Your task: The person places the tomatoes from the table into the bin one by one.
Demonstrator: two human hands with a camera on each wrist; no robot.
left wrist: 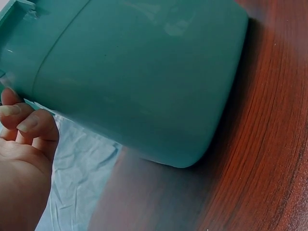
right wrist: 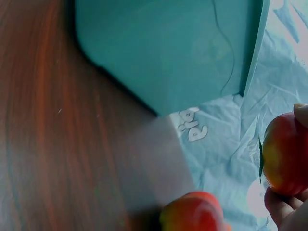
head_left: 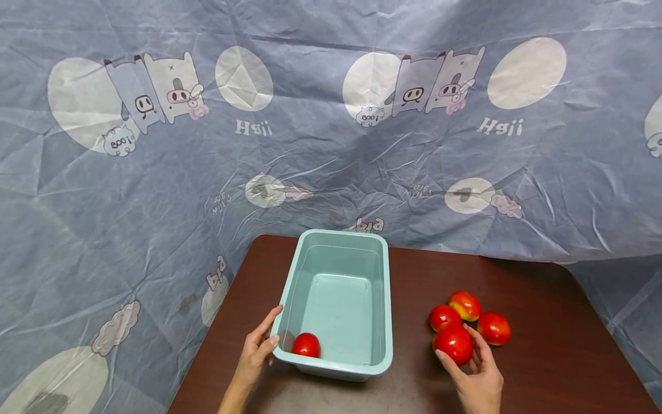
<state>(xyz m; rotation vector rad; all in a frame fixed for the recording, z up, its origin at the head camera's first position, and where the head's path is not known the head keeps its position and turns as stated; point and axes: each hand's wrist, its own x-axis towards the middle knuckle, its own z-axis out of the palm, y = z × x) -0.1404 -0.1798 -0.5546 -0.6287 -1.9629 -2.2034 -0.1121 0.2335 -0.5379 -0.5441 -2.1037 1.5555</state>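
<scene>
My right hand's fingers [head_left: 478,351] curl round a red apple [head_left: 453,343] at lower right of the counter [head_left: 558,322]; my left hand [head_left: 257,352] rests straight-fingered against the teal tub's [head_left: 385,299] near-left rim, lower centre.

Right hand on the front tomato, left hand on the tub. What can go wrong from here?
1. The gripped tomato touches or nearly touches the cluster; lifting it with the right hand may nudge the other tomatoes rolling.
2. The left hand only rests on the tub rim; the tub could slide.
3. A dropped tomato might hit the one in the tub.
</scene>
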